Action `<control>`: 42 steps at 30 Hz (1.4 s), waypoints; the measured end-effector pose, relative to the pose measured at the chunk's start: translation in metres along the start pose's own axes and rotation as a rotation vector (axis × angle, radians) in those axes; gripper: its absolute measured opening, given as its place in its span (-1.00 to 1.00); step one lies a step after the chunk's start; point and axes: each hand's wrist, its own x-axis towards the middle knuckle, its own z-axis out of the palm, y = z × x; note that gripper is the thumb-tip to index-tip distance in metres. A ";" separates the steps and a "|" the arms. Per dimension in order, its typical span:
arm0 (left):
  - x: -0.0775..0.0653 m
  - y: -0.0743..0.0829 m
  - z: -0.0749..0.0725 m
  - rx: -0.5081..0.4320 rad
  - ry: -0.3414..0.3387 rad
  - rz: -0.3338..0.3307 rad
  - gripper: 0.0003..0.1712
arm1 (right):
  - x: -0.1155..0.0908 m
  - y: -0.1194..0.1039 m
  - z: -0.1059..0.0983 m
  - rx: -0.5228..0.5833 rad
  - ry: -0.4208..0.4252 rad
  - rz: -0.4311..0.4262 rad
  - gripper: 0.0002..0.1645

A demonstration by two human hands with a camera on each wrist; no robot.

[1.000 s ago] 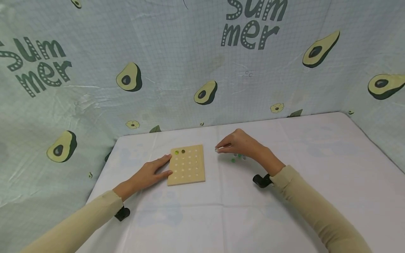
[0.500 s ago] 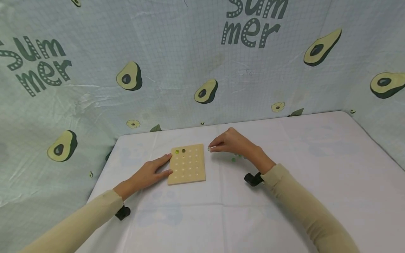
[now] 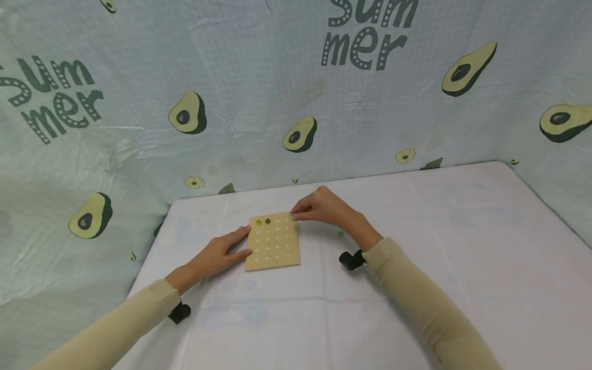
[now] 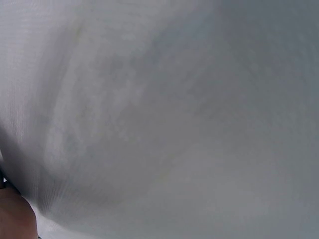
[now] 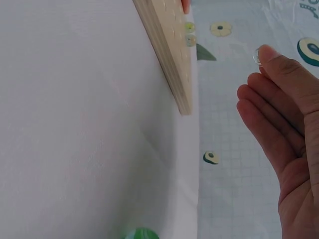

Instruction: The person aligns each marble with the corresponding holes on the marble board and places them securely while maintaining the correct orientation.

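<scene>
In the head view a square wooden board (image 3: 273,259) with rows of small hollows lies on the table. A yellow-green marble (image 3: 258,223) and a darker marble (image 3: 267,221) sit side by side in its far row. My left hand (image 3: 217,257) touches the board's left edge, thumb and fingers spread. Over the board's far right corner, my right hand (image 3: 326,208) pinches a clear glass marble (image 5: 257,57) between thumb and fingertips. The right wrist view shows that marble at the thumb tip, the other fingers loosely bent.
A green marble (image 3: 340,234) lies on the white tablecloth (image 3: 287,318) right of the board, beneath my right forearm. Behind the table hangs an avocado-print curtain (image 3: 250,103). Pale blurred fabric (image 4: 164,119) fills most of the left wrist view.
My right hand has moved left with the clear marble, from beside the loose marbles to over the board's far right corner. The left hand has stayed at the board's edge.
</scene>
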 end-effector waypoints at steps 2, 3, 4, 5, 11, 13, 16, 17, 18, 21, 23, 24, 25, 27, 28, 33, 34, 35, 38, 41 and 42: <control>0.000 0.000 0.001 0.002 -0.001 0.003 -0.07 | 0.003 0.000 0.003 0.001 0.005 -0.006 -0.78; 0.000 0.000 0.001 0.004 0.000 0.003 -0.07 | 0.005 0.001 0.004 0.003 0.008 -0.009 -0.78; 0.000 0.000 0.001 0.003 -0.001 0.002 -0.07 | 0.006 0.001 0.005 0.006 0.010 -0.012 -0.78; 0.000 0.001 0.001 0.001 -0.002 0.001 -0.06 | 0.008 0.001 0.006 0.012 0.012 -0.015 -0.79; 0.001 0.000 0.001 0.000 -0.005 -0.005 -0.06 | 0.017 0.001 0.013 0.021 0.010 0.008 -0.79; 0.001 0.000 0.001 0.000 -0.005 -0.003 -0.07 | 0.020 0.002 0.015 0.012 0.005 0.033 -0.78; 0.002 0.000 0.000 0.006 -0.007 0.001 -0.06 | 0.023 0.005 0.019 0.006 -0.010 0.079 -0.77; 0.002 0.000 0.000 0.010 -0.008 0.000 -0.06 | 0.024 0.006 0.020 0.001 -0.013 0.093 -0.77; 0.002 0.000 0.000 0.008 -0.009 0.000 -0.06 | 0.025 0.007 0.022 -0.002 -0.016 0.106 -0.76; 0.002 -0.001 -0.001 0.003 -0.011 -0.002 -0.06 | 0.029 0.008 0.026 0.001 -0.022 0.129 -0.76; 0.002 -0.001 -0.001 -0.001 -0.012 -0.003 -0.06 | 0.031 0.009 0.028 -0.001 -0.026 0.133 -0.75; 0.002 -0.001 -0.001 -0.003 -0.013 -0.003 -0.06 | 0.032 0.009 0.029 -0.001 -0.027 0.135 -0.74; 0.002 -0.001 -0.001 -0.004 -0.015 -0.003 -0.06 | 0.033 0.009 0.030 0.000 -0.031 0.137 -0.74; 0.002 -0.001 -0.001 0.000 -0.015 -0.002 -0.06 | 0.035 0.009 0.032 -0.005 -0.036 0.145 -0.73; 0.002 -0.001 -0.001 0.002 -0.015 -0.002 -0.06 | 0.035 0.009 0.033 -0.005 -0.038 0.153 -0.73; 0.001 0.000 -0.002 0.000 -0.008 0.015 -0.08 | 0.038 0.010 0.036 0.000 -0.018 0.156 -0.76; 0.001 0.000 -0.002 0.000 -0.007 0.017 -0.08 | 0.038 0.010 0.037 0.001 -0.013 0.152 -0.76; 0.001 0.000 -0.002 0.003 -0.004 0.022 -0.09 | 0.039 0.010 0.037 0.001 -0.009 0.147 -0.76; 0.000 0.000 -0.002 0.010 -0.003 0.021 -0.09 | 0.041 0.010 0.039 0.001 -0.009 0.139 -0.76; 0.000 0.000 -0.002 0.011 -0.004 0.022 -0.09 | 0.044 0.010 0.041 -0.002 -0.017 0.144 -0.75; 0.000 0.000 -0.002 0.009 -0.004 0.021 -0.09 | 0.045 0.010 0.042 -0.002 -0.020 0.150 -0.75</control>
